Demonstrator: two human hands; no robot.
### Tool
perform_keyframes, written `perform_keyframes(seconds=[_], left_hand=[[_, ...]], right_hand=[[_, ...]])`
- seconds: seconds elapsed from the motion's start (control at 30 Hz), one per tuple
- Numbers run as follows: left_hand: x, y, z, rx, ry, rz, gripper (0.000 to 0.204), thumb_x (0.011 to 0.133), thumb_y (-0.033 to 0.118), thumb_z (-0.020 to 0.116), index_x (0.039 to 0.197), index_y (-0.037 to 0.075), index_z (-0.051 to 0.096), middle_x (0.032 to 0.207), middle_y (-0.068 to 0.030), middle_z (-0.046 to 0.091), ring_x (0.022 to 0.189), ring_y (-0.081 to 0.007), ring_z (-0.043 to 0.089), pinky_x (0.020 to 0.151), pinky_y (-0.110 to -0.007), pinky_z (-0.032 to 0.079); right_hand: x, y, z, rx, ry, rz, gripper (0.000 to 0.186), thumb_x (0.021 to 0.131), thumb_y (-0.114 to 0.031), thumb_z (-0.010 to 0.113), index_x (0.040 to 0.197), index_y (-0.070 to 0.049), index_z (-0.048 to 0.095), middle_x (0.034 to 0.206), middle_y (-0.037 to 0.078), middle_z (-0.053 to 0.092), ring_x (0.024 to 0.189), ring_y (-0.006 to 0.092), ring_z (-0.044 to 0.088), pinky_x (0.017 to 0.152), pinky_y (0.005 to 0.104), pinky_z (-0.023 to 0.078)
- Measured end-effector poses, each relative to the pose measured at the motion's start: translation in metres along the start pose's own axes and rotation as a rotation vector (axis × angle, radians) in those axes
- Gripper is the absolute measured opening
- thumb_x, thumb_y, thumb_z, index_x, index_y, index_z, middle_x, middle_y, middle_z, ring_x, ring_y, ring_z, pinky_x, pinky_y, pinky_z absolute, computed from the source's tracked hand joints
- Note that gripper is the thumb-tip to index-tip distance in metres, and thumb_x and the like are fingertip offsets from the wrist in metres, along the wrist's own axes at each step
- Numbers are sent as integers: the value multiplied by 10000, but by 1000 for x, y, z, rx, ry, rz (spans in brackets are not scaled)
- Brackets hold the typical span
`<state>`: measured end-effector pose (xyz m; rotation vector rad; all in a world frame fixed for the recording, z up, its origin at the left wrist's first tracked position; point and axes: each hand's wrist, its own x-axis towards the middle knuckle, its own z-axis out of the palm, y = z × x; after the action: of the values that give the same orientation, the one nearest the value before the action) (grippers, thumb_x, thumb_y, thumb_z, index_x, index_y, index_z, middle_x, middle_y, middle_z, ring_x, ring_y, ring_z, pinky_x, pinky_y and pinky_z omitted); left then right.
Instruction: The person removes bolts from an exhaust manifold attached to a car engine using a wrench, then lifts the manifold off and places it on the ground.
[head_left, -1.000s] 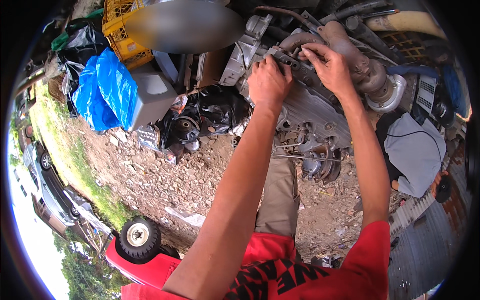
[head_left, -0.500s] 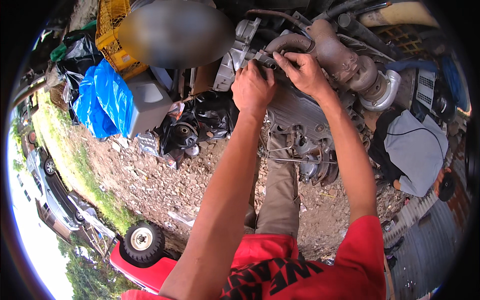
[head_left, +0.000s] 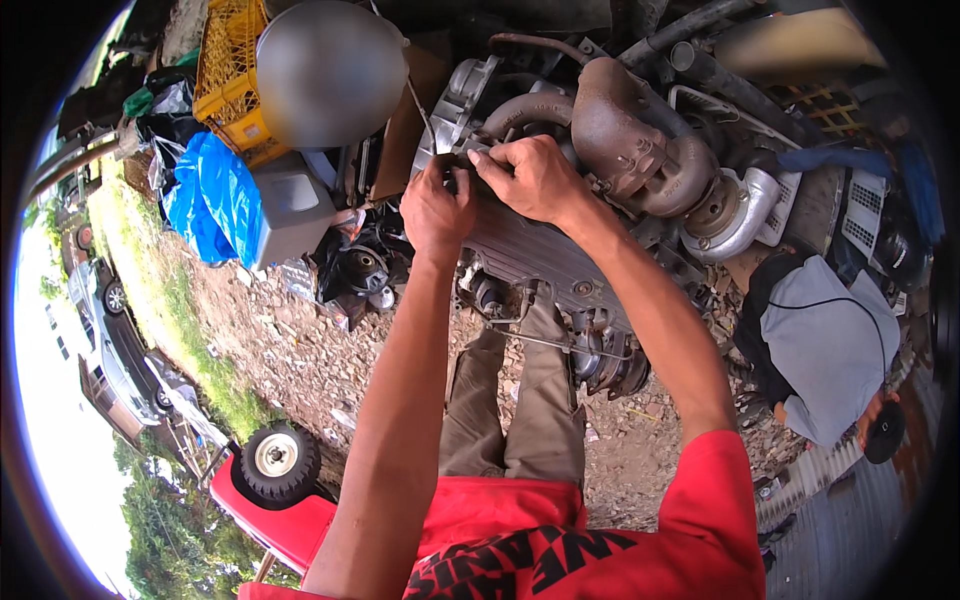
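Note:
A large engine with a ribbed grey cover (head_left: 540, 255) is in front of me. Bolted along its far side are a rusty exhaust manifold (head_left: 620, 120) and a turbocharger with a silvery housing (head_left: 735, 215). My left hand (head_left: 438, 210) is at the cover's far left corner, its fingers curled round a small dark part that they mostly hide. Right beside it, my right hand (head_left: 530, 180) has thumb and forefinger brought together at the same spot. What the fingertips grip cannot be made out. A pale metal housing (head_left: 455, 105) sits just beyond my left hand.
Left of the engine are a yellow crate (head_left: 225, 75), a blue plastic bag (head_left: 210, 200), a grey bin (head_left: 290, 205) and a blurred round grey shape (head_left: 335, 75). Grey-and-black cloth (head_left: 830, 340) lies at right. Stony ground (head_left: 290, 350) and a red vehicle's wheel (head_left: 275, 465) are lower left.
The view has shifted, so the engine appears farther left and lower. My right hand has come closer to my left hand. The dark pipe stub seen between them earlier is now mostly covered.

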<state>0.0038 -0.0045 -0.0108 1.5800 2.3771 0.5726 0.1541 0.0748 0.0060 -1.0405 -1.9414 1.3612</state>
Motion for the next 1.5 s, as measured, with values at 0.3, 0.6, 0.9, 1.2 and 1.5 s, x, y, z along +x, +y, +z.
perform_keyframes(seconds=[0.3, 0.6, 0.9, 1.2, 1.5], left_hand=[[1, -4, 2, 9, -2, 49, 198, 878, 244, 621, 953, 73, 687, 859, -191, 689, 847, -385, 660, 776, -473, 511], [8, 4, -6, -27, -58, 39, 217, 899, 214, 582, 991, 38, 670, 901, -212, 696, 871, -412, 657, 788, -481, 503], [1, 7, -6, -4, -48, 64, 250, 942, 236, 559, 1028, 27, 666, 973, -199, 689, 962, -376, 640, 846, -460, 494], [33, 46, -4, -614, -74, 214, 424, 1040, 360, 434, 1139, 4, 643, 1080, -161, 675, 999, -322, 631, 850, -406, 498], [33, 69, 63, -1747, -455, -335, 746, 1000, 665, 283, 683, 52, 566, 601, -72, 558, 563, -163, 514, 560, -289, 381]], right_hand=[[-5, 12, 9, 98, 77, -62, 313, 912, -202, 648, 687, 16, 646, 574, 228, 528, 487, 344, 523, 491, 415, 408], [0, 5, 3, 29, 77, -4, 303, 906, -245, 638, 719, -13, 693, 601, 231, 568, 570, 397, 612, 509, 438, 456], [-17, -1, -14, 173, -10, 55, 393, 1047, -326, 498, 939, 28, 630, 764, 214, 656, 715, 361, 667, 638, 400, 496], [-30, 8, -17, 226, 55, 60, 573, 1068, -501, 326, 1163, 15, 556, 848, 203, 679, 841, 347, 691, 763, 416, 508], [-72, -15, -129, -628, 621, -145, 192, 958, -169, 643, 1059, -6, 661, 1042, 159, 678, 970, 317, 656, 854, 394, 513]])
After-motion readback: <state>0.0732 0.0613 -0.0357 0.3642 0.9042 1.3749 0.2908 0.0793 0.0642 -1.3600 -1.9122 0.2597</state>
